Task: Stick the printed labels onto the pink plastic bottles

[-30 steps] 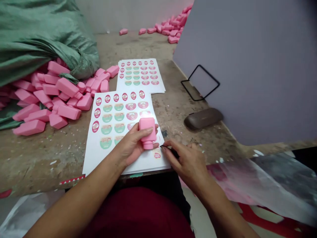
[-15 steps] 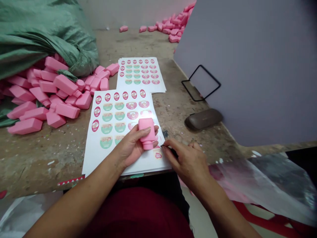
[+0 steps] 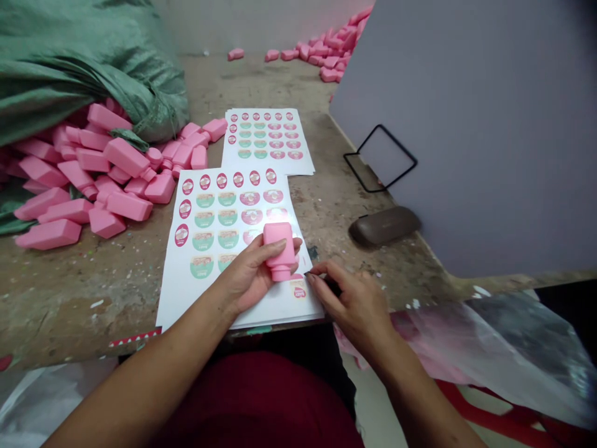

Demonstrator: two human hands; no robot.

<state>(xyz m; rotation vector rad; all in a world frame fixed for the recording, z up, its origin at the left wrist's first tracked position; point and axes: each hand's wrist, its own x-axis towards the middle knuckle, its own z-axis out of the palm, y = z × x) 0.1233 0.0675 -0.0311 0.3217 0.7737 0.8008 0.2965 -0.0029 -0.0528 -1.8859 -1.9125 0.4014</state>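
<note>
My left hand [image 3: 249, 274] is closed round a small pink bottle [image 3: 279, 247], neck toward me, held just above a white sticker sheet [image 3: 219, 242] with pink and green oval labels. My right hand [image 3: 352, 298] rests at the sheet's right edge, thumb and forefinger pinched on a thin dark tool whose tip touches the sheet beside a sticker [image 3: 297, 288]. A second sticker sheet [image 3: 267, 140] lies farther back on the worn table [image 3: 84, 286].
A heap of pink bottles [image 3: 93, 180] spills from a green woven sack [image 3: 79, 62] at the left. More pink bottles [image 3: 326, 53] lie at the back. A grey board [image 3: 466, 124] on a black wire stand [image 3: 380, 158] rises at the right, a dark case [image 3: 385, 225] before it. Clear plastic [image 3: 489, 348] lies lower right.
Almost nothing differs: both hands keep their hold and place, and the view has shifted only slightly.
</note>
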